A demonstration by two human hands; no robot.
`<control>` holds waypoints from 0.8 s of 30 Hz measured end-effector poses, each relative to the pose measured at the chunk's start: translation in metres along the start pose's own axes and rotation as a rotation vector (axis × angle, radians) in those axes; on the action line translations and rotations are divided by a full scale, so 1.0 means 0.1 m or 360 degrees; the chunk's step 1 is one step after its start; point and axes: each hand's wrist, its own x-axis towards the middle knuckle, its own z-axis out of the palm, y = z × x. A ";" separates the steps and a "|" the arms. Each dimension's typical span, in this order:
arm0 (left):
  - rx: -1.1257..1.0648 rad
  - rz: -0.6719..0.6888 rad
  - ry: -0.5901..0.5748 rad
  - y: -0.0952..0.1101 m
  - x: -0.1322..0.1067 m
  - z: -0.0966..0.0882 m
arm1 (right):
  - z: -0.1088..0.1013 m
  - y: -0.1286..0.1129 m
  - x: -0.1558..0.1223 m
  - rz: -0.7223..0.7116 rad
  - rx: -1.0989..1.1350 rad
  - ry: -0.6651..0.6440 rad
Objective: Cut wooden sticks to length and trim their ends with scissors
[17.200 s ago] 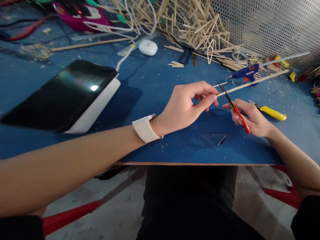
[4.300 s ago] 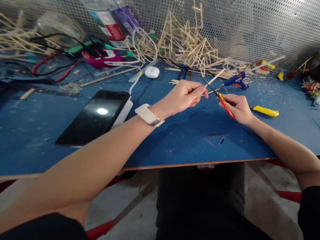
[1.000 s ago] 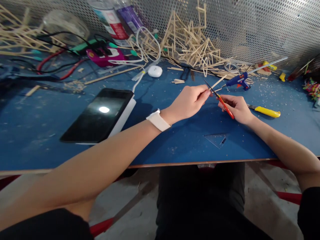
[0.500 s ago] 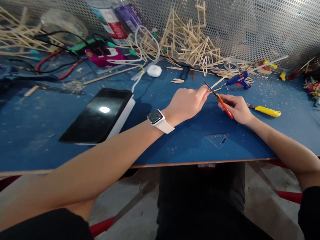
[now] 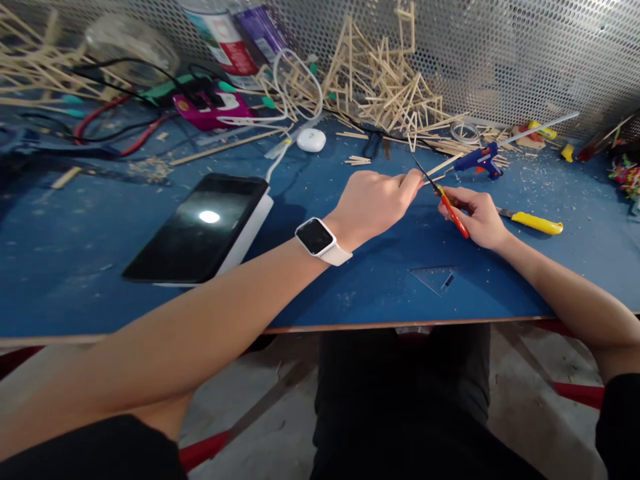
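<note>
My left hand [image 5: 383,200], with a white watch on its wrist, is closed in a pinch. From its fingertips a thin wooden stick [image 5: 447,164] points toward the glue gun; a second, shorter stick end shows just below. In my right hand [image 5: 477,217] are scissors [image 5: 455,215] with red and yellow handles, held with their dark, pointed blade up and to the left. That blade crosses the sticks close to my left fingertips. Whether the blades are apart is hard to see. A yellow utility knife [image 5: 537,223] lies just right of my right hand.
A blue glue gun [image 5: 477,160] lies beyond my hands, before a heap of wooden sticks [image 5: 390,87]. A clear set square [image 5: 435,279] is near the table's front edge. Leftward are a dark tablet [image 5: 200,227], a white earbud case [image 5: 311,140] and a magenta power strip [image 5: 215,110].
The view has shifted slightly, and my left wrist has turned a little, showing more of the watch face. Both hands keep the same hold on the stick and scissors.
</note>
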 end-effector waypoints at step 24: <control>-0.0137 0.0102 0.0158 -0.01 -0.01 0.03 | 0.01 -0.02 0.00 0.0021 0.0005 0.0008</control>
